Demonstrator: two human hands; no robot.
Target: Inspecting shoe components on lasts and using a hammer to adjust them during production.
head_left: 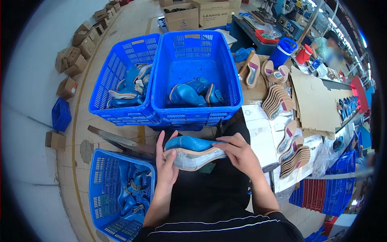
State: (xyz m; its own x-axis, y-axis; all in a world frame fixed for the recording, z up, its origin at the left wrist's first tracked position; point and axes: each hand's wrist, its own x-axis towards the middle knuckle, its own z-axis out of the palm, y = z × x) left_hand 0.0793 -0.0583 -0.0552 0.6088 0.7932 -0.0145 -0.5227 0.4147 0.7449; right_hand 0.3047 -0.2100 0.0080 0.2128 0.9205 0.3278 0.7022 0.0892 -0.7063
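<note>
Above my lap I hold a blue shoe last [189,142] lying on its side, with a tan-edged insole [191,159] against its underside. My left hand [166,161] grips the wide end at the left, thumb pressed on the insole and fingers behind the last. My right hand [240,151] pinches the narrow end at the right, where the fingers partly hide the tips of both pieces. Just beyond stand two blue crates; the right crate [197,109] has a few blue lasts [191,94] in it, and the left crate [125,112] holds several lasts with insoles.
Left of my lap stands another blue crate [121,230] of lasts, beside a metal bar [117,139]. On the right-hand table are fanned insoles [278,101], cardboard sheets [314,101] and a blue jug [283,50]. A person [324,46] sits farther off. Cardboard boxes [72,60] line the wall.
</note>
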